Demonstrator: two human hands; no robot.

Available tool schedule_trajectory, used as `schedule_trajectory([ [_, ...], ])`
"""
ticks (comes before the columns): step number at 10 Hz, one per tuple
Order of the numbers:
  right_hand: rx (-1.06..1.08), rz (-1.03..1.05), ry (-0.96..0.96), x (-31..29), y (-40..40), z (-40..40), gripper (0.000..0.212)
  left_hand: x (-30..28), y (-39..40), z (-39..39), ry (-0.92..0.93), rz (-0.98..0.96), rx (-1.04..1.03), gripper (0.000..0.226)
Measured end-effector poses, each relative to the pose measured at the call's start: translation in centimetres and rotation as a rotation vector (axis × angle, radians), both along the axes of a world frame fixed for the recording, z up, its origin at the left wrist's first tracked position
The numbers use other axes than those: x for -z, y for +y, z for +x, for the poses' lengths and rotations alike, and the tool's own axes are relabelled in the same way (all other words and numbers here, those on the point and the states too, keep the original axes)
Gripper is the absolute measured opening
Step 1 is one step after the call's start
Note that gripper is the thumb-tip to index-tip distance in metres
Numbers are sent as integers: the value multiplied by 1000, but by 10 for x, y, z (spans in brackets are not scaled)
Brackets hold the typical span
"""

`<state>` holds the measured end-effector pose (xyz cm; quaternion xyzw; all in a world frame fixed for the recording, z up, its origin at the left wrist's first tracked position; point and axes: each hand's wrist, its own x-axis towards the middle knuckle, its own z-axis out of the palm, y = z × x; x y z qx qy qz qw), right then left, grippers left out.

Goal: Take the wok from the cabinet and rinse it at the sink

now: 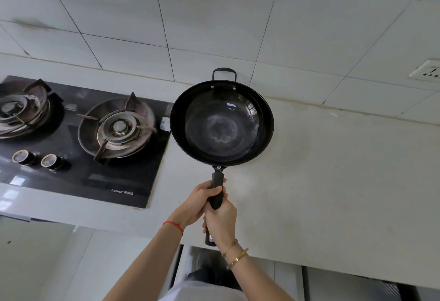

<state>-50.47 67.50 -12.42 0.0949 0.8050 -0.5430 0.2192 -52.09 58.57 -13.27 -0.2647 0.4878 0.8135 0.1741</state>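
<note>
currently holding wok [222,122] out over countertop [333,169], bowl facing up, just right of gas stove [78,138]. gripping long handle [217,193] with both hands: left hand [200,202] wrapping fingers round upper part nearer the bowl, right hand [220,219] clamping lower part toward butt end. both grips closed on handle, no slack showing. long axis running straight away from body, handle near, bowl far, small loop handle [224,74] at far rim toward tiled wall [214,26]. weight sitting well ahead of both grips, so likely needing firm two-hand hold when swinging. sink not in view, cannot tell which way it lies. cabinet step judged done, carrying to sink still pending, rinsing not yet started. inside of bowl showing pale residue ring at bottom.
</note>
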Motion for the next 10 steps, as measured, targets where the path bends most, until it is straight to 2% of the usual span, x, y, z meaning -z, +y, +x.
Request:
schedule_trajectory([
  [5, -36, 8, -21, 6, -5, -1, 13, 2, -9, 0, 10, -35, 22, 32],
  [7, -241, 47, -29, 4, 9, -7, 18, 0, 0, 3, -34, -225, 19, 28],
  [8, -361, 69, -6, 1, 17, -13, 11, -6, 2, 10, -31, -290, 3, 30],
  [9, -476, 94, -28, -1, 29, -21, 27, -9, -1, 17, -48, -472, 42, 37],
  [10, -538, 126, 19, -9, 47, -33, 37, -15, -9, 27, -24, -739, 66, 36],
])
